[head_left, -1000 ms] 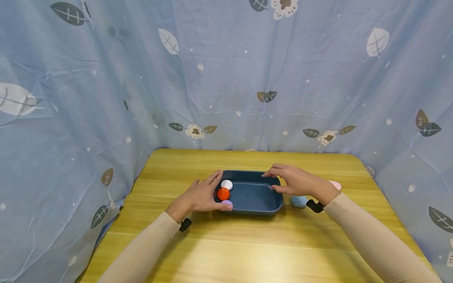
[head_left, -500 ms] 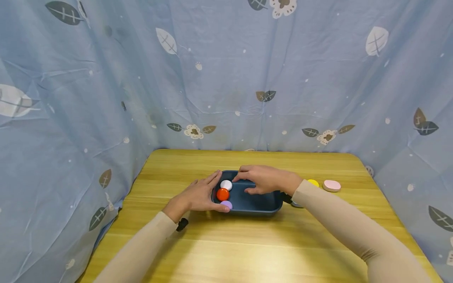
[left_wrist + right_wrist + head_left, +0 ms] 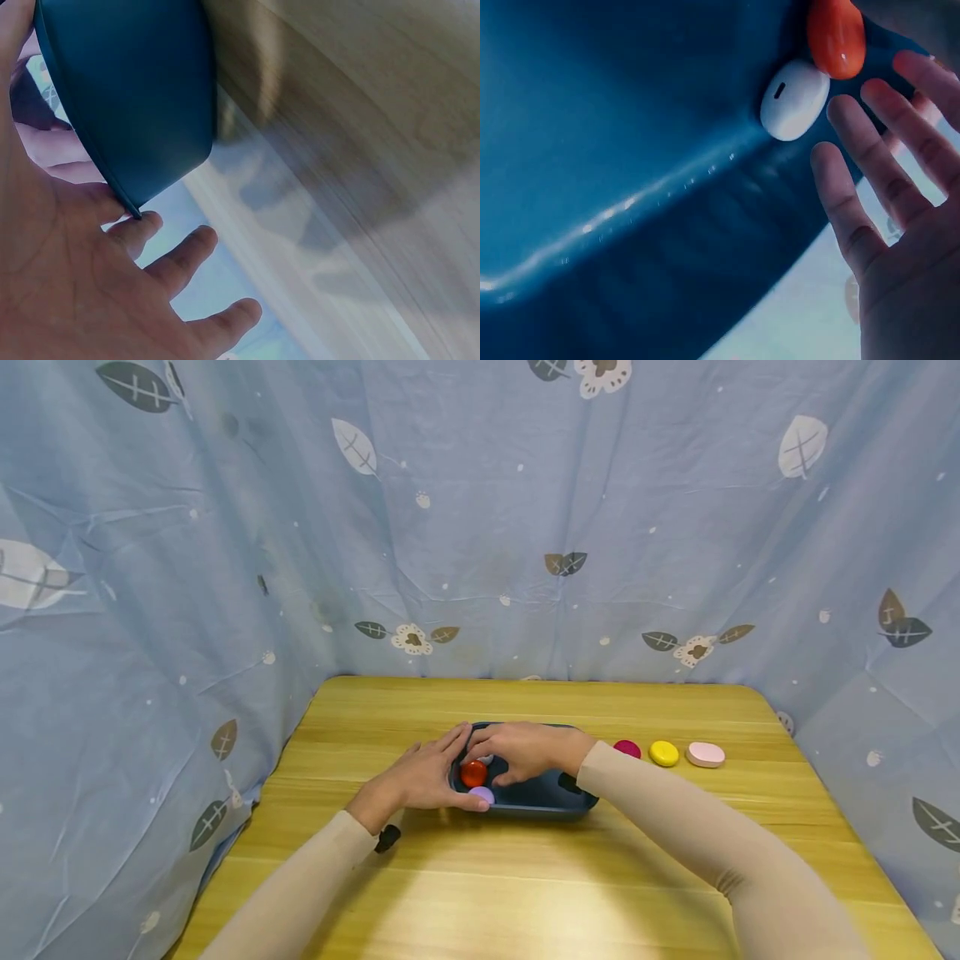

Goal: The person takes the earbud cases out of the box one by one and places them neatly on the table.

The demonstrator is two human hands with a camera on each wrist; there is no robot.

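A dark blue rectangular tray (image 3: 536, 812) stands on the wooden table. My left hand (image 3: 423, 775) spans the tray's left end, fingers at the far rim and thumb at the near rim. In the left wrist view its fingers are spread, some against the rim. Inside that end are a red-orange rounded piece (image 3: 473, 773), a lilac piece (image 3: 482, 794) and a white oval piece (image 3: 795, 101) with a dark slot. My right hand (image 3: 528, 750) is over the tray, its fingers extended beside the white piece. In the right wrist view a gap shows between them.
To the right of the tray lie a crimson piece (image 3: 627, 748), a yellow round piece (image 3: 663, 753) and a pink oval piece (image 3: 706, 754). The right sleeve (image 3: 675, 818) crosses the table in front of them. Blue patterned curtains (image 3: 480, 527) surround the table.
My right hand has moved left across the tray to the white piece, partly covering it. The crimson and yellow pieces have come into view; the light blue piece is now hidden. The left hand stays put.
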